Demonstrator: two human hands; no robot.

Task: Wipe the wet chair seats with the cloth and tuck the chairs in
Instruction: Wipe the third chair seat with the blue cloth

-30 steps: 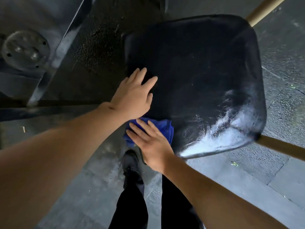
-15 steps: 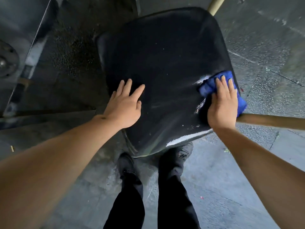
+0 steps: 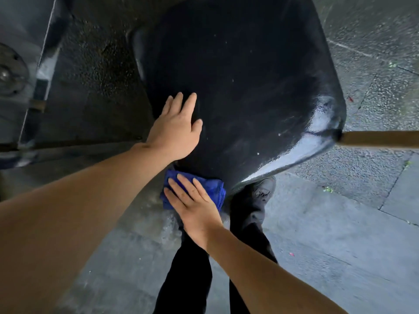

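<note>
A black chair seat [image 3: 249, 91] fills the upper middle of the head view, glossy and wet along its right near edge. My left hand [image 3: 175, 128] lies flat on the seat's near left part, fingers together and holding nothing. My right hand [image 3: 195, 207] presses flat on a folded blue cloth [image 3: 215, 189] at the seat's near left corner, just below my left hand. Most of the cloth is hidden under the hand.
A wooden chair leg [image 3: 381, 138] sticks out to the right from the seat's corner. A dark metal table frame with a round base plate [image 3: 9, 71] stands at the left. My legs and black shoes [image 3: 256, 196] stand on wet stone paving [image 3: 340, 223] under the seat's near edge.
My right hand has swept the blue cloth from the seat's right edge back across to the near left corner. My left hand stays pressed on the seat. The view has shifted slightly.
</note>
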